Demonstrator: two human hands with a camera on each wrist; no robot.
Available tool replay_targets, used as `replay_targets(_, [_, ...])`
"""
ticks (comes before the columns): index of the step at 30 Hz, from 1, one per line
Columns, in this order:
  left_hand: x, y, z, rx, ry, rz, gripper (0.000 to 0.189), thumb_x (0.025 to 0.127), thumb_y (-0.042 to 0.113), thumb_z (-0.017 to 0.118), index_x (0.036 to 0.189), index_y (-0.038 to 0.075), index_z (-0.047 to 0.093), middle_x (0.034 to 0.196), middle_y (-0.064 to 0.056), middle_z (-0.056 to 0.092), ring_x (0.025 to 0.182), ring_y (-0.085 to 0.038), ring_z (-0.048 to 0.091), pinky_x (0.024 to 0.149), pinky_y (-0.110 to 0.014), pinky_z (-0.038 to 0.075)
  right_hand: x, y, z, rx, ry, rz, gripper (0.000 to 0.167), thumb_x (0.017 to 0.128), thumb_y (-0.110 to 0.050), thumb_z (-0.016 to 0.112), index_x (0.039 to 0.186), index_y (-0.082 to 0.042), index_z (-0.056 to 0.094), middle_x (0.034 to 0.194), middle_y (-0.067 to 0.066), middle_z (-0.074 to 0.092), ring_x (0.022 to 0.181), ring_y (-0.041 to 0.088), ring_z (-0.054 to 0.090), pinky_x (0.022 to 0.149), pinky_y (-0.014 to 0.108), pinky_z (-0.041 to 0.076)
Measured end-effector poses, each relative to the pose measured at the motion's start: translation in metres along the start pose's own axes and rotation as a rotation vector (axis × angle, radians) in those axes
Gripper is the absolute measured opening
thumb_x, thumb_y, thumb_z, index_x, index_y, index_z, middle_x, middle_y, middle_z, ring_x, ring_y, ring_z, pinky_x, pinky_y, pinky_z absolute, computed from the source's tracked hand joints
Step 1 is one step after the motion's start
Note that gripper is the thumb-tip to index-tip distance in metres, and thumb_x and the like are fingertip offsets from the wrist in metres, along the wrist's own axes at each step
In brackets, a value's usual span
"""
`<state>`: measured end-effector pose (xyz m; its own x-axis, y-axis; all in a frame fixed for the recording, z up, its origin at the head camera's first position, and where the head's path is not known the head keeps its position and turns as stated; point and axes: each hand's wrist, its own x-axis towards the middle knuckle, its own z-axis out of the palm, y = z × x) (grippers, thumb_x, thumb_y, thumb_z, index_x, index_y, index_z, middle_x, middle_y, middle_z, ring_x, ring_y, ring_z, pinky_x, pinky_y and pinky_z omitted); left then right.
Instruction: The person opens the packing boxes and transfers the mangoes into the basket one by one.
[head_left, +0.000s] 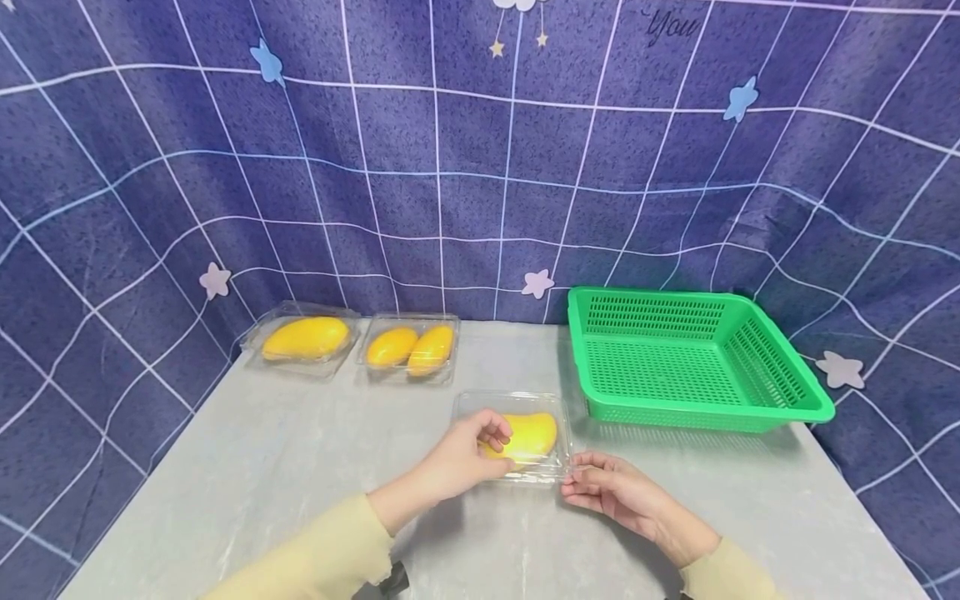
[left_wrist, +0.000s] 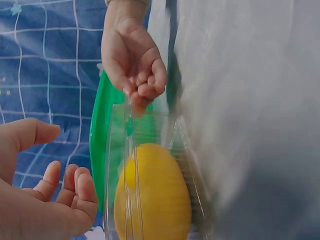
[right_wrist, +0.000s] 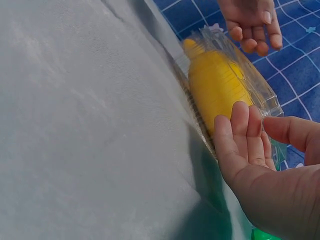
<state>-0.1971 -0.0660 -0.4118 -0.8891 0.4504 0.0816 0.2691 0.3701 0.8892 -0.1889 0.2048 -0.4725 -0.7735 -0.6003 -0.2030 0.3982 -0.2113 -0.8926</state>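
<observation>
A clear plastic clamshell box (head_left: 551, 477) with a yellow mango (head_left: 534, 437) inside lies on the grey table in front of me. My right hand (head_left: 618, 498) pinches the rim at the box's near right corner between thumb and fingertips. Over the left part of the lid hovers my left hand (head_left: 468, 450), its fingers loosely bent and nothing in them. In the left wrist view, a gap shows between the left hand (left_wrist: 55, 192) and the box. The right wrist view has the mango (right_wrist: 215, 82) lying lengthwise under the transparent lid.
At the back left stand two more clear boxes, one with a single mango (head_left: 306, 337), the other with two mangoes (head_left: 431, 350). A green plastic basket (head_left: 701, 417) sits at the back right. Behind the table (head_left: 300, 483) hangs a blue checked curtain (head_left: 480, 208).
</observation>
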Motion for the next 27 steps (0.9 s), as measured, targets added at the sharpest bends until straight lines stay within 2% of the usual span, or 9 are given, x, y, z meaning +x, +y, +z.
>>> replay_targets(6, [0.005,0.006,0.009,0.093,-0.008,0.079,0.031,0.073,0.004,0.073,0.100,0.003,0.057,0.098,-0.012,0.062,0.087,-0.018,0.056,0.072,-0.022,0.051,0.000,0.000,0.000,-0.003,0.000,0.004,0.018,0.094,0.001,0.045,0.112,0.001,0.046,0.099,0.006,0.065,0.094,0.017,0.065,0.096,0.034,0.050])
replay_targets(10, [0.008,0.006,0.015,0.176,0.010,0.132,0.031,0.071,0.007,0.074,0.098,0.007,0.058,0.093,-0.007,0.062,0.085,-0.015,0.056,0.071,-0.022,0.051,0.000,-0.001,0.000,-0.002,0.005,0.005,0.020,0.094,0.001,0.045,0.114,0.003,0.044,0.099,0.007,0.065,0.093,0.016,0.065,0.095,0.033,0.051])
replay_targets(16, [0.011,0.008,0.022,0.267,0.030,0.190,0.033,0.069,0.011,0.075,0.098,0.009,0.058,0.092,-0.002,0.059,0.086,-0.013,0.054,0.075,-0.020,0.049,0.001,-0.001,0.000,-0.011,0.016,0.005,0.020,0.093,0.001,0.046,0.113,0.004,0.045,0.097,0.006,0.065,0.092,0.016,0.065,0.095,0.033,0.051])
replay_targets(23, [0.014,0.008,0.028,0.324,0.040,0.217,0.033,0.072,0.013,0.074,0.100,0.014,0.057,0.095,0.002,0.056,0.089,-0.011,0.053,0.080,-0.020,0.050,0.002,0.000,0.001,-0.008,0.017,0.001,0.018,0.093,0.002,0.046,0.111,0.002,0.047,0.097,0.005,0.065,0.093,0.015,0.065,0.095,0.033,0.050])
replay_targets(27, [0.015,0.008,0.032,0.350,0.043,0.239,0.031,0.075,0.012,0.073,0.102,0.013,0.056,0.097,0.000,0.055,0.091,-0.014,0.053,0.080,-0.021,0.049,0.003,0.000,0.001,0.005,0.013,-0.007,0.018,0.094,0.003,0.044,0.111,0.003,0.047,0.098,0.006,0.064,0.093,0.015,0.065,0.096,0.032,0.050])
